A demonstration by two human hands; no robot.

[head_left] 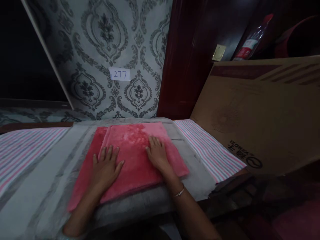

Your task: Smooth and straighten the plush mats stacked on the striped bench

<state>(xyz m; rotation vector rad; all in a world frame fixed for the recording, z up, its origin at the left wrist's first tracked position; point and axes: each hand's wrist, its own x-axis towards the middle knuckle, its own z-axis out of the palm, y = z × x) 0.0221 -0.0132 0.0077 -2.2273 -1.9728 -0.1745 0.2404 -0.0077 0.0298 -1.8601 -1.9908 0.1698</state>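
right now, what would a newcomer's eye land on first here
Probably the red cloth, bright on the grey cloth in the middle, with the left hand and right hand spread on it. Next, perhaps, the white label reading 277 on the patterned wall above, then the big carton at the right.

The cloth [136,163] lies on a cover [192,161]; wall [140,20] behind; carton [270,113] right

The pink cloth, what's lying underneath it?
A grey cloth shows around the edges of the pink cloth, which seems to lie on it. Striped cloth shows farther out on both sides. Whatever the pink layers cover cannot be seen.
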